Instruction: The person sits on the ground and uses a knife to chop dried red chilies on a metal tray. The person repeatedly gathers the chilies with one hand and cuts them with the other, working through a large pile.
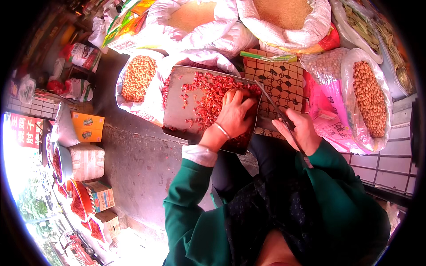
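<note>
A square metal tray (176, 99) sits in front of me, tilted slightly, over the edge of an open sack. Cut pieces of dried red chili (203, 106) cover much of it. My left hand (233, 113), with a bangle at the wrist, reaches into the chili near the tray's right side; its fingertips are partly hidden, so what they grasp does not show. Just beyond the tray's right edge, my right hand (298, 129) is closed around the handles of long metal scissors or shears (273, 103), whose tip points up and left at the tray's top right corner.
Open sacks of peanuts (369, 99), beige grains or seeds (283, 13) and light brown beans or nuts (138, 78) stand around the tray. A patterned board (276, 76) lies right of it. Basins of red chili (78, 199) and cardboard boxes (88, 127) line the left side.
</note>
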Motion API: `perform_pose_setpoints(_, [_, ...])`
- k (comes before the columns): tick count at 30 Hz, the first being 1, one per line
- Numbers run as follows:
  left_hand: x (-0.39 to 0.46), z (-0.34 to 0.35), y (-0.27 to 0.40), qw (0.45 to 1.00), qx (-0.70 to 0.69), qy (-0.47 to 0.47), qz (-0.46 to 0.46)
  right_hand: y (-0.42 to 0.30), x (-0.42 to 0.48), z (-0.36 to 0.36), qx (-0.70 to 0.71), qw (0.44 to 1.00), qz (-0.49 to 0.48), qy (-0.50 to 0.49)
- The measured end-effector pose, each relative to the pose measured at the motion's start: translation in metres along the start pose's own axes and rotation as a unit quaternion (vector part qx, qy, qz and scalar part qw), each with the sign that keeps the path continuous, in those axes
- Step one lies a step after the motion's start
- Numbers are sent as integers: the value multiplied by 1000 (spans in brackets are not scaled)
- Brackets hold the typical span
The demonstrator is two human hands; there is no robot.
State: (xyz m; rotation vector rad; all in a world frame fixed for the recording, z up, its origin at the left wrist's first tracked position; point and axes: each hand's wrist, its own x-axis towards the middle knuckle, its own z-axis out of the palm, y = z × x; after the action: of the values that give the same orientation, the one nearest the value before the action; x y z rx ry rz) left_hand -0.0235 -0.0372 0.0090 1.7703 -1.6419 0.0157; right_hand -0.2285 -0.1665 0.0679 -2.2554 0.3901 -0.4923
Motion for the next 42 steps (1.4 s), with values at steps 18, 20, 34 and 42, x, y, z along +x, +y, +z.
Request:
perform_pose_setpoints(18, [-50,-60,28,933,-193,-230,-199,-16,-1,10,16,999,-35,18])
perform_pose_setpoints(20, [-61,-53,12,971,-118,-131,-164,-21,0,12,26,998,-50,16])
perform_pose_setpoints(34, [-59,-34,-26,958,18,85,-272,-14,-4,14,-6,999,-41,-13])
perform_pose_setpoints(42, [-36,-45,-34,943,-34,151,-296,-8,-4,15,7,999,-37,9])
